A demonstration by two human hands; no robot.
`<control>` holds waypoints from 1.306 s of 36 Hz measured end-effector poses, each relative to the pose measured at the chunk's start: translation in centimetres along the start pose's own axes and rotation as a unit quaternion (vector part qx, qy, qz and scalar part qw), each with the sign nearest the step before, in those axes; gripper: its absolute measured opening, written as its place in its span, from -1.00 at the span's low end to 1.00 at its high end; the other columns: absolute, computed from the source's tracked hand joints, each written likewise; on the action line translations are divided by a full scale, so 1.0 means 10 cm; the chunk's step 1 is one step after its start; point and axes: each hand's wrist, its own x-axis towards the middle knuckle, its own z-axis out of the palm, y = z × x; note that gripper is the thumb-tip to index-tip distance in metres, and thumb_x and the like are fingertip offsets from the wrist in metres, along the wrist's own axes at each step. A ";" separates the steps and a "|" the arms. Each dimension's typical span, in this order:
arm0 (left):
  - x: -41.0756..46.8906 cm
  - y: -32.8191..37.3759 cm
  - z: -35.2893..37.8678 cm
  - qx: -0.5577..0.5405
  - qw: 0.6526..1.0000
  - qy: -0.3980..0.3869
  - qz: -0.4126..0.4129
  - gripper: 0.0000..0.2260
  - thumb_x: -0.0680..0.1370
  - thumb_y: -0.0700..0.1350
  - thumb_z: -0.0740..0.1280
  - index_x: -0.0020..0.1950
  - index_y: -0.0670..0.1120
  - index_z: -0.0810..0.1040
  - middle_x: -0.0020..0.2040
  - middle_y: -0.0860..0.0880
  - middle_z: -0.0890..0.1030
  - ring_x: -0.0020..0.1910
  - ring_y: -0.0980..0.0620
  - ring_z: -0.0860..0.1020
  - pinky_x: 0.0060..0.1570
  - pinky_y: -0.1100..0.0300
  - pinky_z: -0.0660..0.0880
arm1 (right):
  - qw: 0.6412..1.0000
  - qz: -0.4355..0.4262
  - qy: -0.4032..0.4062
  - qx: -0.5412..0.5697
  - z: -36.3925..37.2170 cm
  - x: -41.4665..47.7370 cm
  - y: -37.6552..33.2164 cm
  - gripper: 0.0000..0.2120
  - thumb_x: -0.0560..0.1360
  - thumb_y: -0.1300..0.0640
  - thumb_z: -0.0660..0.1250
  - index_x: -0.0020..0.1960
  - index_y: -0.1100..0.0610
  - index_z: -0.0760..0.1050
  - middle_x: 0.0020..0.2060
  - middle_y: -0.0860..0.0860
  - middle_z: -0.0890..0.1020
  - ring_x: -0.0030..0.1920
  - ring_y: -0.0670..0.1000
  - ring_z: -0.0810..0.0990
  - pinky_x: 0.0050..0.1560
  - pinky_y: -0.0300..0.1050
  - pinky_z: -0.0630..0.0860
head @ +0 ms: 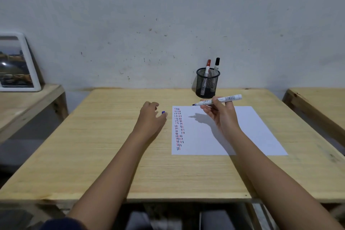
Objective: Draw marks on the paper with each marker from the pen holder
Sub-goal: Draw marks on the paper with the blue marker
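A white sheet of paper point(242, 132) lies on the wooden table point(104, 147), with columns of short red, black and blue dashes point(178, 127) down its left side. My right hand point(222, 112) holds an uncapped white marker point(228, 98) above the paper's top edge, its blue tip pointing left. My left hand point(151, 117) rests on the table just left of the paper, fingers curled on the blue cap point(163, 112). Behind the paper stands a black mesh pen holder point(206, 84) with a red-capped marker point(207, 67) and a black-capped marker point(216, 65) upright in it.
A grey wall runs right behind the table. A white-framed picture point(16, 61) leans on a lower wooden table at the left. Another wooden table edge point(317, 106) shows at the right, with a gap between.
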 end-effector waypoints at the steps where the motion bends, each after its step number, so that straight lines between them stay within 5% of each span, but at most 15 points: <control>1: -0.06 0.01 -0.01 -0.007 1.000 0.012 0.009 -0.60 0.53 -0.08 0.32 0.31 -0.21 0.42 0.22 -0.12 0.42 0.11 0.05 0.43 -0.01 0.39 0.26 | 1.000 -0.003 -0.004 -0.001 0.01 -0.03 0.00 -0.92 0.56 0.23 0.23 -0.05 0.17 0.32 -0.15 0.20 0.63 -0.30 -0.01 0.67 -0.24 -0.29 0.61; 5: -0.35 0.01 -0.04 -0.088 0.995 -0.025 0.040 -0.69 0.50 -0.06 0.36 0.22 -0.10 0.50 0.20 0.00 0.48 0.15 0.05 0.46 0.13 0.29 0.42 | 0.996 -0.024 -0.011 -0.084 0.04 -0.22 0.00 -0.81 0.44 0.33 0.38 -0.04 0.18 0.39 -0.22 0.09 0.60 -0.27 -0.03 0.58 -0.19 -0.29 0.56; 9: -0.57 -0.01 -0.05 -0.095 0.980 -0.167 0.054 -0.56 0.47 0.01 0.40 0.33 -0.02 0.44 0.29 0.14 0.42 0.20 0.20 0.43 -0.06 0.64 0.33 | 0.985 -0.017 -0.013 -0.171 0.12 -0.42 0.06 -0.79 0.38 0.33 0.42 -0.19 0.14 0.41 -0.35 0.05 0.53 -0.43 -0.08 0.47 -0.36 -0.28 0.45; 13: -0.70 -0.05 -0.02 -0.094 0.960 -0.256 0.059 -0.54 0.44 0.06 0.41 0.31 0.02 0.45 0.36 0.13 0.45 0.33 0.23 0.41 0.36 0.20 0.35 | 0.973 0.011 0.000 -0.231 0.23 -0.60 0.18 -0.83 0.40 0.32 0.36 -0.18 0.18 0.37 -0.37 0.09 0.51 -0.50 -0.07 0.44 -0.48 -0.28 0.42; 18: -0.76 -0.05 0.01 0.078 0.965 -0.220 0.116 -0.45 0.50 0.13 0.31 0.46 0.04 0.29 0.53 0.12 0.20 0.50 0.16 0.15 0.45 0.16 0.14 | 0.954 0.001 0.000 -0.301 0.30 -0.76 0.33 -0.85 0.43 0.29 0.31 -0.16 0.18 0.32 -0.36 0.08 0.50 -0.55 -0.15 0.46 -0.55 -0.34 0.39; 34: -0.78 -0.07 0.05 0.121 0.964 -0.191 0.136 -0.47 0.51 0.18 0.25 0.46 0.11 0.28 0.53 0.17 0.18 0.51 0.18 0.12 0.38 0.13 0.21 | 0.950 -0.011 -0.044 -0.309 0.34 -0.81 0.34 -0.79 0.51 0.32 0.25 0.08 0.16 0.27 -0.19 -0.13 0.46 -0.21 -0.13 0.49 -0.48 -0.49 0.42; 47: -0.79 -0.07 0.05 0.110 0.967 -0.183 0.136 -0.48 0.51 0.16 0.27 0.45 0.09 0.31 0.52 0.16 0.21 0.49 0.18 0.15 0.38 0.15 0.23 | 0.937 -0.020 -0.049 -0.346 0.32 -0.77 0.39 -0.76 0.51 0.29 0.25 0.12 0.12 0.28 0.20 0.15 0.52 -0.16 -0.07 0.50 -0.46 -0.51 0.41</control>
